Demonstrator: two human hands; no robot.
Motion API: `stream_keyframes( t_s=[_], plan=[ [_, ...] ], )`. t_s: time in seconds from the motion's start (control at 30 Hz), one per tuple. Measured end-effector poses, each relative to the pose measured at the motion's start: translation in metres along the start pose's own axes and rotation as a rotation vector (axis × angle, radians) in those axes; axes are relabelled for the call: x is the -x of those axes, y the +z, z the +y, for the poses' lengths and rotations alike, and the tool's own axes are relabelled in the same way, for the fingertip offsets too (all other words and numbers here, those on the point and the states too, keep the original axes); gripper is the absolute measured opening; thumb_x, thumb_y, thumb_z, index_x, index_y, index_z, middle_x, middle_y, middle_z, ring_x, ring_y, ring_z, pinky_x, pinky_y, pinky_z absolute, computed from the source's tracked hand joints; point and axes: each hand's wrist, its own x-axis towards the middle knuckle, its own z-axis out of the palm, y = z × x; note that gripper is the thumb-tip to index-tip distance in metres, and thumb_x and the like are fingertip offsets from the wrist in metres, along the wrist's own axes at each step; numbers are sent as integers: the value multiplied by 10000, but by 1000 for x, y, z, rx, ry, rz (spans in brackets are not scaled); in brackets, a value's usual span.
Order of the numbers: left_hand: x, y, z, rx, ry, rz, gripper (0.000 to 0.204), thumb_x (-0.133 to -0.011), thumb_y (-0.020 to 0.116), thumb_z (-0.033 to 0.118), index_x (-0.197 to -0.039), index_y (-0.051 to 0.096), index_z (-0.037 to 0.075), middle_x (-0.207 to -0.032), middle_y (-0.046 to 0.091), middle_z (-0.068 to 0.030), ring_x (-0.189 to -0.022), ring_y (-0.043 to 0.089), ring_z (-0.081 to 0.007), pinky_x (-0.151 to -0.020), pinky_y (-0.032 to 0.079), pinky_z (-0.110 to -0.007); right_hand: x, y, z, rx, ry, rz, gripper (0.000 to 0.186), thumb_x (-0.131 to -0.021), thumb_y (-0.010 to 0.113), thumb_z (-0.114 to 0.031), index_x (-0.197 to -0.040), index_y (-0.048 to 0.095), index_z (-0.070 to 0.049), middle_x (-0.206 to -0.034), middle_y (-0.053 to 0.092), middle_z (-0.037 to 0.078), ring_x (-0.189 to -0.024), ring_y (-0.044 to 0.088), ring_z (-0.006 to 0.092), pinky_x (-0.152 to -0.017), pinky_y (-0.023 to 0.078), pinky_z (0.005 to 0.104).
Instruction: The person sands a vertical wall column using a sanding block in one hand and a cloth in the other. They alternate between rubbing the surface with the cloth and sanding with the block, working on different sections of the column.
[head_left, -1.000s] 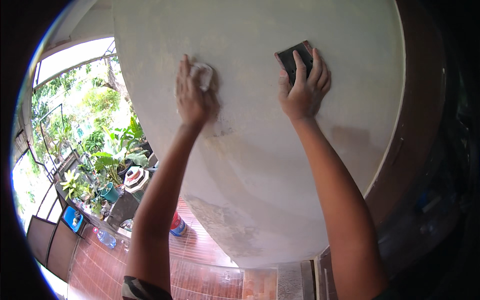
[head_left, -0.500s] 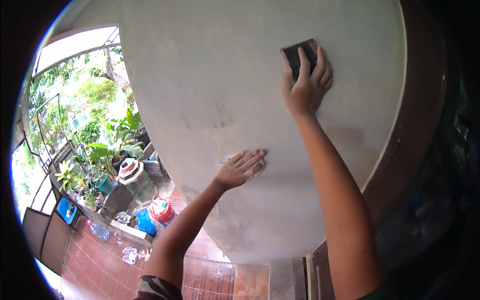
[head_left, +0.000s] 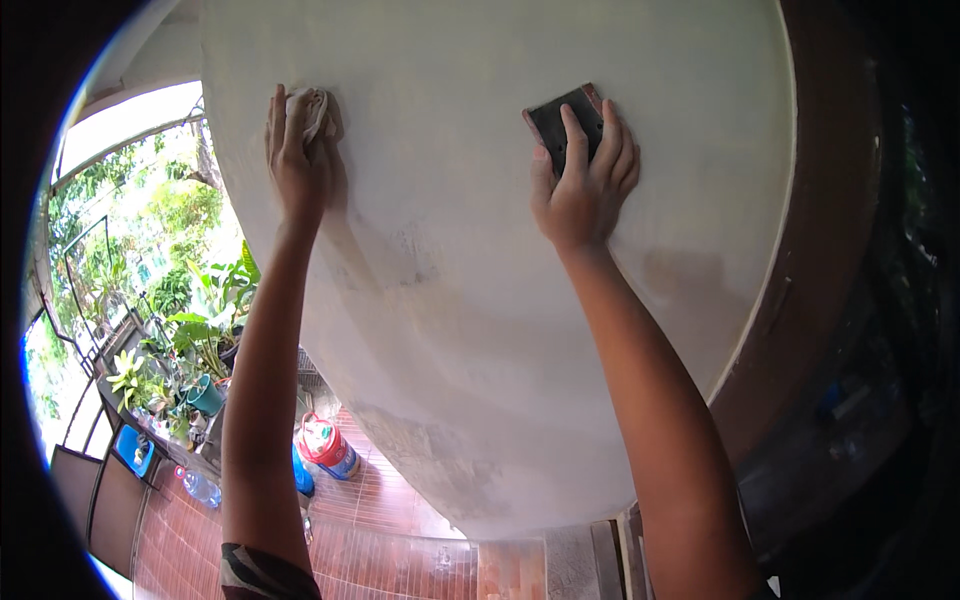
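Observation:
A pale, smooth wall [head_left: 460, 150] fills the middle of the view, with grey smudges across its centre and lower part. High on its left side, my left hand [head_left: 298, 165] presses a crumpled whitish cloth [head_left: 318, 106] to the surface, the fingers bent over it. My right hand [head_left: 590, 190] grips a black sanding block [head_left: 548, 122] with reddish edges, held against the upper right of the wall. Its fingers spread over the back of the block, and the thumb sits at its lower left edge. The block's face toward the wall is hidden.
Brown trim [head_left: 830, 200] borders the wall on the right. Down at the left, a red-and-blue bucket [head_left: 328, 448] stands on red floor tiles [head_left: 400, 565], near a clear plastic bottle [head_left: 200, 488]. Potted plants [head_left: 205, 330] and a blue basin [head_left: 133, 450] are farther left.
My left hand has gone from the lower middle of the wall up to its upper left, cloth included. My right hand with the sanding block appears slightly farther left; the view has shifted a little.

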Motion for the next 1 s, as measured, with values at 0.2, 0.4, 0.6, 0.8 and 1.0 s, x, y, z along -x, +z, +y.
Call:
stream_keyframes(
  t_s=[0.2,0.4,0.6,0.8,1.0],
  plan=[
    [91,6,72,-44,81,-160,551,-834,706,91,-1366,633,214,-1587,425,-182,-1447,430,-394,-1143,369,-563,1,2,2,4,3,-3,487,-910,627,-390,-1324,624,-135,-1510,420,212,-1361,409,407,-1114,296,619],
    [213,-22,131,189,243,-633,544,-814,759,160,-1338,621,213,-1588,420,-196,-1447,435,-387,-1149,348,-558,-1,3,5,-6,-30,36,483,-908,629,-396,-1314,633,-133,-1504,425,207,-1352,413,409,-1105,308,616],
    [262,-50,118,160,513,-721,583,-815,742,157,-1373,584,225,-1575,438,-191,-1428,456,-388,-1138,367,-540,-1,4,5,5,-17,14,478,-913,624,-405,-1307,642,-135,-1504,425,207,-1352,411,409,-1105,311,612],
    [163,-21,30,15,304,-351,647,-854,669,66,-1460,517,233,-1581,420,-215,-1454,419,-400,-1159,354,-555,0,5,4,14,-26,25,480,-923,612,-400,-1314,634,-123,-1507,416,208,-1353,408,416,-1107,318,613],
    [-4,-24,-48,156,-103,-21,478,-920,682,131,-1384,582,80,-1567,451,-157,-1376,505,-359,-1113,435,-444,3,6,4,28,-40,28,479,-924,610,-388,-1319,631,-117,-1493,419,219,-1329,420,424,-1103,329,615]
  ],
)
